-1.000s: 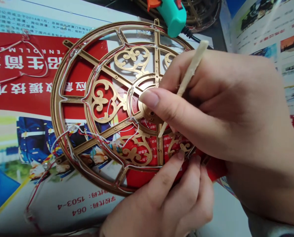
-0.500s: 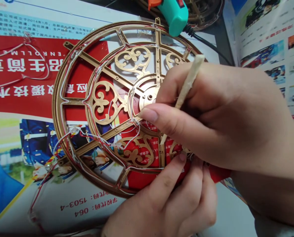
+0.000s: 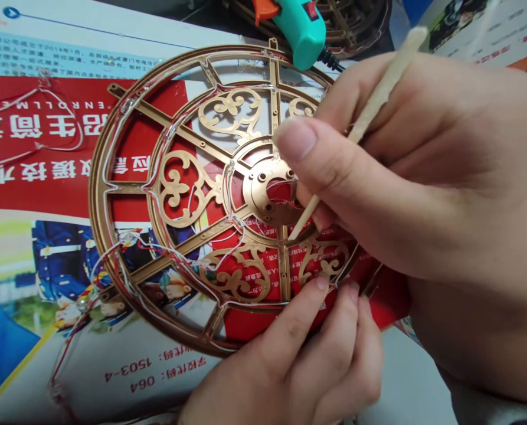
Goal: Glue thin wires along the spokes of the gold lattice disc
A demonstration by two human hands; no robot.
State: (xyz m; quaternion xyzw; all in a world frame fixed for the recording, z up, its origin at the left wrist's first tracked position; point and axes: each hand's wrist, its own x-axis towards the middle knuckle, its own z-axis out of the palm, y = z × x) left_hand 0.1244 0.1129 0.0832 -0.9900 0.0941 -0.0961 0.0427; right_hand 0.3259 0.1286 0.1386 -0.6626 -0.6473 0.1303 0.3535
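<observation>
Two hands work close together at the lower right of the wheel. The right hand [image 3: 405, 177] pinches a slim wooden stick [image 3: 369, 112] between thumb and fingertips, its point angled down to where the lower spoke meets the hub [image 3: 263, 189]. The left hand [image 3: 298, 360] pinches the lower edge of the gold openwork wheel [image 3: 95, 200], thumb on top and fingers curled round the rim. That pinch looks right: a firm hold should stop the wheel creeping on the glossy paper, while a short grip low on the stick would likely keep its point steadier. Fine white and red wires [image 3: 108, 159] run along the rim and spokes and could snag, so the point is best kept clear of them. The wheel lies flat on a red-and-white printed poster [image 3: 33, 165], with a teal glue gun [image 3: 301, 29] just beyond its top edge.
</observation>
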